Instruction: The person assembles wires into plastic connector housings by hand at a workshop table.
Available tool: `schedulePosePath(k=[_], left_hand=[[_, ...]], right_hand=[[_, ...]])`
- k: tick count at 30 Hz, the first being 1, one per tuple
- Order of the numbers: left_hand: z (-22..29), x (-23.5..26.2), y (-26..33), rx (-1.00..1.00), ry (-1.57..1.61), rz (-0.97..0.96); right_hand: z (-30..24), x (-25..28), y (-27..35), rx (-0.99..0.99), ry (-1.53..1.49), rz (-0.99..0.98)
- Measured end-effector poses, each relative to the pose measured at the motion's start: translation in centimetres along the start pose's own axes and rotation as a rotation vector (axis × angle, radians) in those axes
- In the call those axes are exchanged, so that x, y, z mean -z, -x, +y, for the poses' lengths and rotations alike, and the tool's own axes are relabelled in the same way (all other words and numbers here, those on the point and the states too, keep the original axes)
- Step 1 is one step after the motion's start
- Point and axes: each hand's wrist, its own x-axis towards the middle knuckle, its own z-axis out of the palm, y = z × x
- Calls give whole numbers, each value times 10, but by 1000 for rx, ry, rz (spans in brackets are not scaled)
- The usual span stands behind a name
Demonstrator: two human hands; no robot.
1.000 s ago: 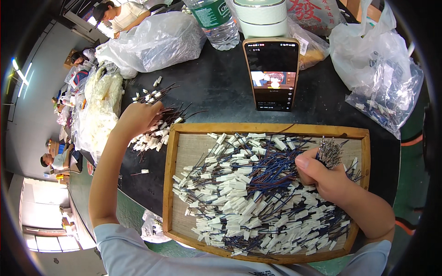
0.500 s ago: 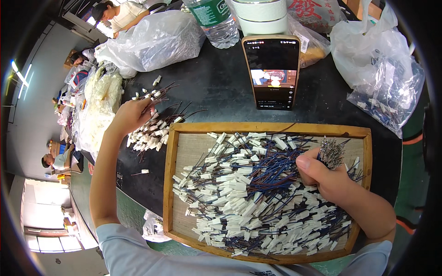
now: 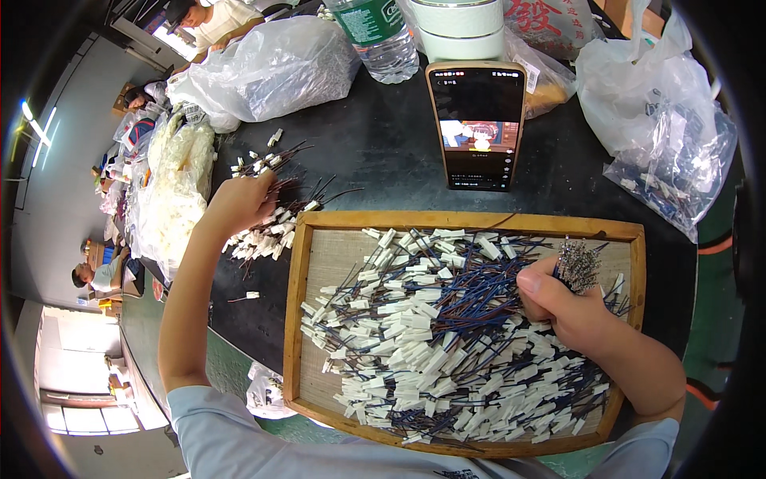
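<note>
My right hand [image 3: 562, 307] is closed round a bundle of thin wires, whose silvery metal terminals [image 3: 578, 266] stick out above the thumb. Beneath it, a wood-framed tray [image 3: 463, 219] holds many blue and brown wires with white connectors [image 3: 415, 327]. To the left of the tray, my left hand [image 3: 242, 206] reaches over a smaller heap of brown wires with white connectors [image 3: 267, 241]. Its fingers are curled together at the heap's far part; the fingertips are partly hidden, so what they pinch cannot be made out.
A phone [image 3: 477, 128] stands upright beyond the tray, before a pale round container [image 3: 459, 32] and a water bottle [image 3: 379, 40]. Plastic bags [image 3: 267, 72] lie at the back left, another bag [image 3: 662, 136] at the right. One loose wire [image 3: 247, 296] lies left of the tray. Other people sit at far left.
My left hand has shifted slightly right over the small heap, and its fingers now point lower. My right hand keeps its grip on the wire bundle in nearly the same place.
</note>
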Motion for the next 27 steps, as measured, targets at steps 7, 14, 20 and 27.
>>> schedulePosePath(k=[7, 14, 20, 27], left_hand=[[1, 3, 4, 164, 436, -26], [3, 10, 22, 55, 405, -37], [20, 16, 18, 13, 156, -34], [18, 16, 9, -48, -9, -80]], right_hand=[[0, 3, 0, -4, -3, -15], [3, 1, 1, 18, -46, 6], [3, 1, 2, -28, -59, 37], [-1, 1, 0, 3, 1, -11]])
